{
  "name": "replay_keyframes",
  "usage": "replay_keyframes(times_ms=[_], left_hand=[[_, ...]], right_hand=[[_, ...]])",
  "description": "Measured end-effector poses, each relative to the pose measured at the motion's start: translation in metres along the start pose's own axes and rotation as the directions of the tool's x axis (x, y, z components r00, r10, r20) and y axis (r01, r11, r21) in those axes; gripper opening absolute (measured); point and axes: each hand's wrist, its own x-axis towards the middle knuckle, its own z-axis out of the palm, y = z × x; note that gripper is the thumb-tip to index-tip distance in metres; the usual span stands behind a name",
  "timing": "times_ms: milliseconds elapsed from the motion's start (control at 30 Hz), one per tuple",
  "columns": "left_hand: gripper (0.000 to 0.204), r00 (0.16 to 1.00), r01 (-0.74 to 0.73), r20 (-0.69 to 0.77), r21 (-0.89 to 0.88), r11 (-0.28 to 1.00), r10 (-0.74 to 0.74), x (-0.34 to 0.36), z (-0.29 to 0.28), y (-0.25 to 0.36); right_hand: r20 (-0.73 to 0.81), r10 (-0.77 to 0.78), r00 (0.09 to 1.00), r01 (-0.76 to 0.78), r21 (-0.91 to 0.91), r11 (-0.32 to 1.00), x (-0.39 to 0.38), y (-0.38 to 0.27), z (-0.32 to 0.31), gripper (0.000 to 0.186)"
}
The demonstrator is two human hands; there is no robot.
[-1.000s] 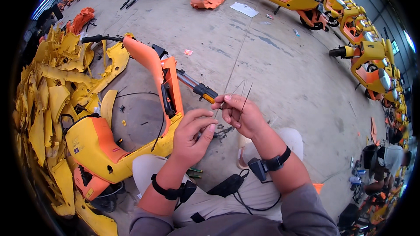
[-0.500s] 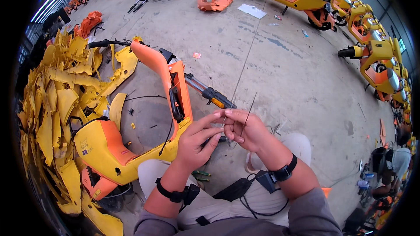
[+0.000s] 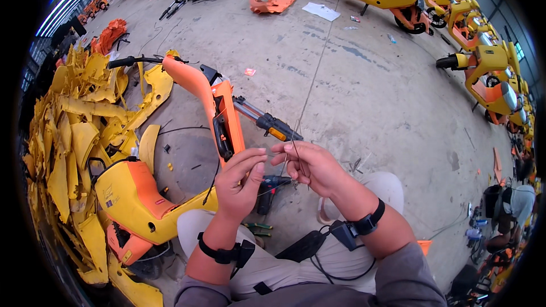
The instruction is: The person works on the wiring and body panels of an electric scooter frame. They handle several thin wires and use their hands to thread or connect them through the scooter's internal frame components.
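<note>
My right hand (image 3: 311, 164) pinches several thin, stiff wires (image 3: 295, 143) between thumb and fingers, their ends sticking out above and below. Just to its left is my left hand (image 3: 240, 181), its thumb close against its bent fingers. Whether a wire end sits in that pinch is too fine to tell. Beneath the hands, a dark power drill (image 3: 267, 192) with red parts lies on the floor. Left of them, a partly stripped yellow and orange scooter body (image 3: 136, 193) lies with its orange front column (image 3: 230, 128) and a grey fork tube (image 3: 259, 116) beside it.
A heap of yellow plastic panels (image 3: 68, 153) fills the left. Green-handled pliers (image 3: 259, 227) lie by my knee. Yellow scooters (image 3: 492, 77) stand in rows at the right and far right. An orange panel (image 3: 270, 1) and a white sheet (image 3: 321, 11) lie farther off. Another person (image 3: 515, 207) bends at the right.
My hands have drawn apart, the left moving left and slightly down. The wires in my right hand have tilted the other way. The drill shows more between the hands.
</note>
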Motion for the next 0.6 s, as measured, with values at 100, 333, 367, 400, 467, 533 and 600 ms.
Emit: replay_keyframes(times_ms=[100, 333, 367, 400, 467, 533, 600], left_hand=[[0.011, 0.992, 0.041, -0.113, -0.087, 0.995, -0.05, 0.0, 0.001, -0.002], [0.011, 0.992, 0.056, -0.109, -0.114, 0.992, -0.068, 0.001, 0.001, -0.002], [0.011, 0.991, 0.055, -0.111, -0.123, 0.991, -0.069, 0.0, 0.0, -0.002], [0.011, 0.991, 0.054, -0.111, -0.123, 0.991, -0.068, 0.0, 0.0, -0.001], [0.011, 0.993, 0.059, -0.096, -0.13, 0.99, -0.072, 0.0, -0.001, 0.0], [0.012, 0.994, 0.059, -0.087, -0.141, 0.988, -0.072, 0.0, -0.002, -0.001], [0.012, 0.995, 0.057, -0.076, -0.157, 0.986, -0.069, 0.0, -0.001, 0.0]], right_hand=[[-0.075, -0.039, 0.996, 0.029, -0.13, 0.991, 0.003, -0.002, -0.004, 0.033], [-0.172, -0.09, 0.981, 0.031, -0.317, 0.948, 0.006, -0.004, -0.009, 0.028], [-0.172, -0.09, 0.981, 0.032, -0.317, 0.948, 0.007, -0.004, -0.009, 0.028], [-0.178, -0.097, 0.979, 0.032, -0.337, 0.941, 0.008, -0.003, -0.011, 0.028], [-0.182, -0.102, 0.978, 0.031, -0.356, 0.934, 0.008, -0.004, -0.01, 0.027], [-0.194, -0.079, 0.978, -0.007, -0.407, 0.914, 0.006, -0.005, -0.007, 0.025], [-0.201, -0.073, 0.977, -0.02, -0.426, 0.904, 0.009, -0.001, -0.01, 0.025]])
